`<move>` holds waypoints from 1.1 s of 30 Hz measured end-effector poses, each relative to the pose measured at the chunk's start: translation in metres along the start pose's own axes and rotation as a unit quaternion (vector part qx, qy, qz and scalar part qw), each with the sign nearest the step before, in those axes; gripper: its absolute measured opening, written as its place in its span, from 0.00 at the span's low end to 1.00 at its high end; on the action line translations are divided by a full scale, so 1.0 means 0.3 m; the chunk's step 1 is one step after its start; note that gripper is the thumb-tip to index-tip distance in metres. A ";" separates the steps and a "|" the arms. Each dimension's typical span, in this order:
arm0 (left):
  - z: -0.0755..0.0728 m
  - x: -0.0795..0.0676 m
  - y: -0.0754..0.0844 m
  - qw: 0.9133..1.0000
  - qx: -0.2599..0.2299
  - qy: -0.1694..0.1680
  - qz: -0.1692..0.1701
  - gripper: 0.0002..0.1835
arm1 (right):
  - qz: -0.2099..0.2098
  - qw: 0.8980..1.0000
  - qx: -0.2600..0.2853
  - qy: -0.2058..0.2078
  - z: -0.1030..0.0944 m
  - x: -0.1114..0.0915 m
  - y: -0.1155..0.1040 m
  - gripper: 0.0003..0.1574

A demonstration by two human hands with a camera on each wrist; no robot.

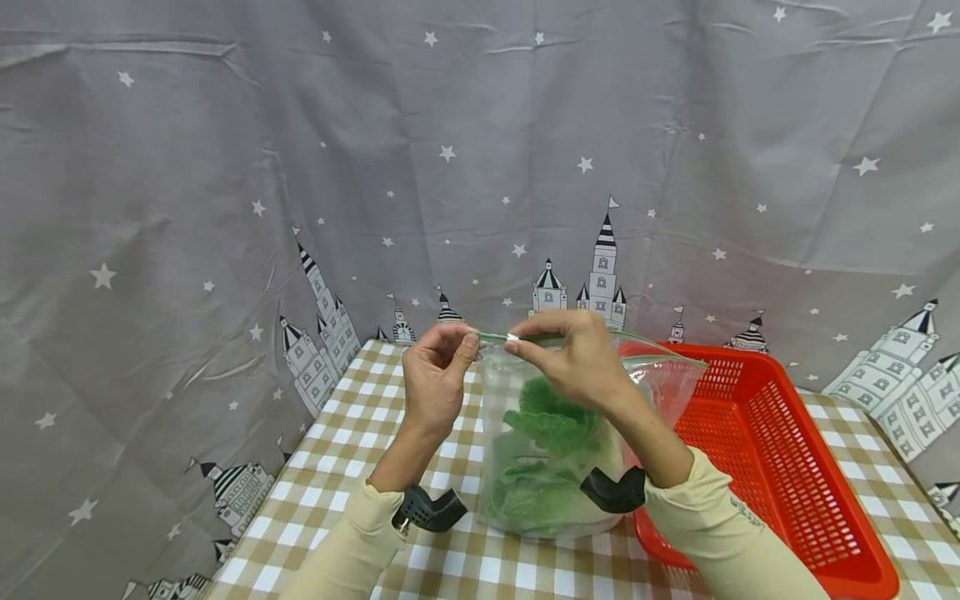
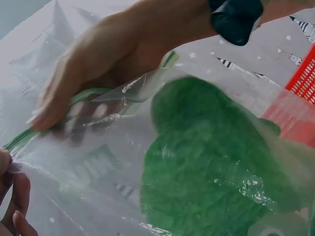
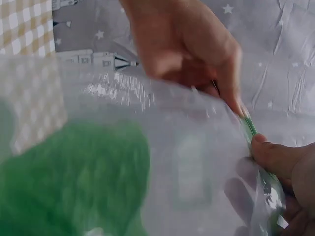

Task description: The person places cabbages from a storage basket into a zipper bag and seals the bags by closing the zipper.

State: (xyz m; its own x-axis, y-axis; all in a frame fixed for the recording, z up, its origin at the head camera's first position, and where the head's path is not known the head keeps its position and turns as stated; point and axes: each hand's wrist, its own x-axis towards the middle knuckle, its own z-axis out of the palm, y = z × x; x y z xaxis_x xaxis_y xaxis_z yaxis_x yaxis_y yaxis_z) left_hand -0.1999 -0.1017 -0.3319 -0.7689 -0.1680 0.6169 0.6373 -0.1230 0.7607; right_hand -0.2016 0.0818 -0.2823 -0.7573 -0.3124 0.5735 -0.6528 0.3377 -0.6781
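Observation:
A clear zip bag [image 1: 497, 479] with a green zip strip [image 1: 491, 337] hangs upright over the table. Green leafy vegetables [image 1: 551, 421], like lettuce, show through its plastic. My left hand [image 1: 437, 379] pinches the strip at the bag's left corner between thumb and fingers. Close beside it, my right hand [image 1: 573, 358] pinches the strip at a small white slider [image 1: 512, 337]. To the right of that hand the mouth gapes, its two green edges apart. In the left wrist view, the right hand's fingers [image 2: 49, 110] lie along the strip.
A red plastic basket [image 1: 791, 446] with slotted walls stands on the right, partly behind the bag. Brown-and-white checked cloth [image 1: 352, 450] covers the table. Behind it hangs a grey curtain [image 1: 480, 167] printed with stars and castles. Black wrist mounts [image 1: 433, 508] sit at both sleeves.

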 end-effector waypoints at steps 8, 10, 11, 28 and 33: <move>-0.073 0.016 -0.015 0.999 0.012 0.042 0.006 0.04 | 0.072 0.997 -0.009 -0.008 -0.149 -0.066 0.056 0.06; -0.096 0.015 -0.017 0.999 0.016 0.048 0.005 0.04 | 0.081 0.996 -0.031 -0.006 -0.208 -0.093 0.075 0.07; -0.108 0.015 -0.018 0.998 0.020 0.053 0.007 0.04 | 0.081 0.996 -0.045 -0.001 -0.240 -0.107 0.084 0.07; -0.140 -0.071 0.357 0.996 -0.081 -0.006 0.045 0.08 | -0.007 1.000 -0.013 -0.010 -0.502 -0.315 -0.107 0.18; -0.143 0.004 0.200 0.989 0.057 0.054 -0.128 0.05 | 0.107 0.991 -0.028 -0.076 -0.457 -0.196 0.070 0.06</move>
State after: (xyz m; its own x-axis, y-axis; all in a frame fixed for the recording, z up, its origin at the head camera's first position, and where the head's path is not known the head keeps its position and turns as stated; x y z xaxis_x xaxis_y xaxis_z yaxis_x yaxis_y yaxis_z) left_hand -0.1603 -0.1512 -0.2942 -0.8905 -0.2496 0.3803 0.4074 -0.0655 0.9109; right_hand -0.1732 0.2290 -0.2672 -0.8702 -0.3567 0.3398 -0.4799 0.4579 -0.7483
